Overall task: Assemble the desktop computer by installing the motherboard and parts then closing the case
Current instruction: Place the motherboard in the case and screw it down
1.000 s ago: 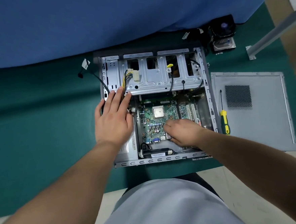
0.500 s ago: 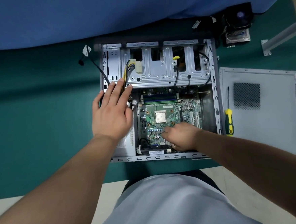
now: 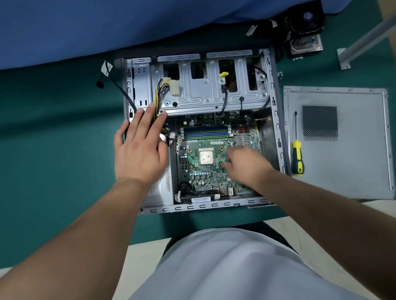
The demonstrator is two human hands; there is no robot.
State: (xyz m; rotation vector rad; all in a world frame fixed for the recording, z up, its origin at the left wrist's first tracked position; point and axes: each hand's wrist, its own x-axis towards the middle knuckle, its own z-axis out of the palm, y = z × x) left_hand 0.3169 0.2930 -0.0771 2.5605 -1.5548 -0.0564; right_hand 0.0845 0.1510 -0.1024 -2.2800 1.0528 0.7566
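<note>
**A:** where's the mobo rn?

**B:** motherboard [image 3: 207, 163] sits flat inside the open case [image 3: 276, 121], directly under the right hand [image 3: 246, 164]. Fingers curled down on the board next to the CPU [image 3: 207, 156], can't tell if it's pinching anything tbh.

**A:** left hand?

**B:** left hand [image 3: 140, 149] is flat, fingers straight, resting on the PSU side w/ tips at the drive cage [image 3: 211, 88] edge. Side panel [image 3: 357, 157] + screwdriver [image 3: 296, 152] lie right of the right hand on the tabletop [image 3: 52, 160].
</note>
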